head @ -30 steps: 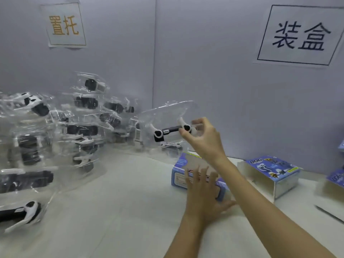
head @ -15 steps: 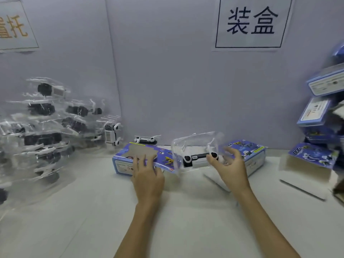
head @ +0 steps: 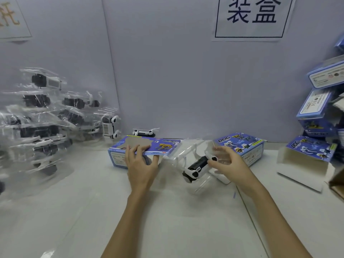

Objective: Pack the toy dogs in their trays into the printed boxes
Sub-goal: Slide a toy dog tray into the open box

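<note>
My left hand (head: 141, 164) holds the near end of a blue printed box (head: 149, 147) lying on the white table, fingers on its top face and thumb at the open end. My right hand (head: 228, 161) grips a clear plastic tray (head: 193, 157) with a black-and-white toy dog (head: 197, 167) in it, just right of the box and tilted towards its open end. A second printed box (head: 242, 146) lies behind my right hand.
A heap of clear trays with toy dogs (head: 44, 118) fills the left side. One loose toy dog (head: 144, 133) lies behind the box by the wall. More printed boxes (head: 320, 112) are stacked at the right, with an open one (head: 307, 155) in front.
My right hand has brought the tray with the dog down from the heap to the table beside the box. My left hand has taken hold of the box's end.
</note>
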`<control>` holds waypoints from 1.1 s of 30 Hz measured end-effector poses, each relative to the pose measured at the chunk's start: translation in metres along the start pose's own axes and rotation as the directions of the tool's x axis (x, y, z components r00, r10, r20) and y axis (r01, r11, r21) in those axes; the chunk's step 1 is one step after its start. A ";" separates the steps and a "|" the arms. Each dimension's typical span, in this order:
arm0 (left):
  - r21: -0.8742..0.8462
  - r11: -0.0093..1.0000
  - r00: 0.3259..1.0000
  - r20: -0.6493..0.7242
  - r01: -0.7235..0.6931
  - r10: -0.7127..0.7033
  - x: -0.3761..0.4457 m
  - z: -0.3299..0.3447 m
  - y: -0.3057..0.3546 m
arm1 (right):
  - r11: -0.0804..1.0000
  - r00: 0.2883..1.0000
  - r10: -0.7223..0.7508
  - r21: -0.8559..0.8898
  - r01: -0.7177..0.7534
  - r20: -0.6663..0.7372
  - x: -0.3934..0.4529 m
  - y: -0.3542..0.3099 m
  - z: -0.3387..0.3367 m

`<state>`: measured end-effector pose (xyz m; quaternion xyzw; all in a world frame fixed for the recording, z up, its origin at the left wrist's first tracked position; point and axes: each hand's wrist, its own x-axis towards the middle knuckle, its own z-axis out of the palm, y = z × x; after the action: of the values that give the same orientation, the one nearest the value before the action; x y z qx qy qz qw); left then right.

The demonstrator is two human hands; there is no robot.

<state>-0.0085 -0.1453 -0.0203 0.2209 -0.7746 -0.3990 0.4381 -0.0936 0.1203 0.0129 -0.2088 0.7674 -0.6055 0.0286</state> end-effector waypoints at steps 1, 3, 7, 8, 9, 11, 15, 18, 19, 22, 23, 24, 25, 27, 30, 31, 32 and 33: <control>-0.011 1.000 1.000 -0.010 0.003 -0.003 0.000 0.000 0.001 | 1.000 1.000 -0.007 -0.008 0.007 -0.005 -0.001 -0.001 0.003; -0.039 0.999 0.999 -0.033 0.015 -0.017 0.001 -0.001 0.003 | 1.000 1.000 -0.026 -0.012 0.025 -0.003 -0.003 -0.004 0.005; -0.154 0.988 0.988 -0.146 0.031 -0.054 0.007 -0.007 0.006 | 0.994 0.990 -0.097 -0.044 0.102 0.099 -0.005 -0.009 0.004; -0.183 0.983 0.982 -0.180 0.024 -0.057 0.009 -0.010 0.006 | 0.992 0.987 -0.103 -0.062 0.111 0.127 -0.006 -0.010 0.005; -0.202 0.979 0.979 -0.198 0.011 -0.052 0.010 -0.012 0.005 | 0.991 0.984 -0.097 -0.080 0.110 0.151 -0.006 -0.011 0.006; -0.167 0.986 0.986 -0.164 -0.031 0.003 0.011 -0.013 0.004 | 0.992 0.981 -0.088 -0.072 0.102 0.175 -0.006 -0.009 0.013; 0.001 0.995 0.993 0.072 -0.095 0.095 0.000 -0.002 0.005 | 0.997 0.995 -0.056 -0.046 0.060 0.085 -0.002 0.005 0.044; 0.031 0.993 0.981 0.158 -0.116 0.109 -0.007 0.002 0.009 | 0.989 0.990 0.143 0.043 -0.144 0.007 -0.007 0.013 0.076; 0.021 0.994 0.979 0.173 -0.111 0.105 -0.007 0.002 0.010 | 0.970 0.977 0.214 0.126 -0.210 -0.015 -0.009 0.015 0.084; -0.011 0.997 0.974 0.213 -0.071 0.071 -0.006 0.000 0.013 | 0.925 0.955 0.292 0.272 -0.265 -0.061 -0.012 0.013 0.099; -0.031 0.998 0.975 0.213 -0.051 0.057 -0.004 -0.001 0.013 | 0.913 0.952 0.296 0.316 -0.257 -0.081 -0.013 0.012 0.101; -0.059 0.998 0.978 0.204 -0.033 0.044 -0.002 -0.002 0.013 | 0.896 0.948 0.302 0.368 -0.248 -0.099 -0.014 0.009 0.100; -0.087 0.996 0.981 0.190 -0.019 0.035 -0.001 -0.003 0.013 | 0.878 0.941 0.319 0.410 -0.247 -0.117 -0.014 0.007 0.099; -0.117 0.993 0.984 0.175 -0.011 0.032 -0.001 -0.004 0.013 | 0.832 0.924 0.366 0.484 -0.272 -0.110 -0.012 0.005 0.092; -0.132 0.991 0.986 0.164 -0.001 0.023 -0.002 -0.002 0.015 | 0.773 0.932 0.363 0.556 -0.306 0.008 -0.009 0.004 0.080; -0.144 0.990 0.988 0.156 0.003 0.020 -0.002 -0.003 0.016 | 0.747 0.931 0.360 0.578 -0.327 0.061 -0.009 0.003 0.077; -0.155 0.988 0.989 0.148 0.004 0.019 -0.002 -0.004 0.016 | 0.719 0.924 0.360 0.594 -0.360 0.124 -0.009 0.002 0.075; -0.162 0.987 0.989 0.144 0.004 0.020 -0.002 -0.005 0.017 | 0.699 0.918 0.347 0.601 -0.389 0.190 -0.010 0.003 0.074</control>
<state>-0.0032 -0.1361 -0.0058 0.1519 -0.7702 -0.4740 0.3987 -0.0638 0.0568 -0.0114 -0.0483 0.5462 -0.8009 0.2408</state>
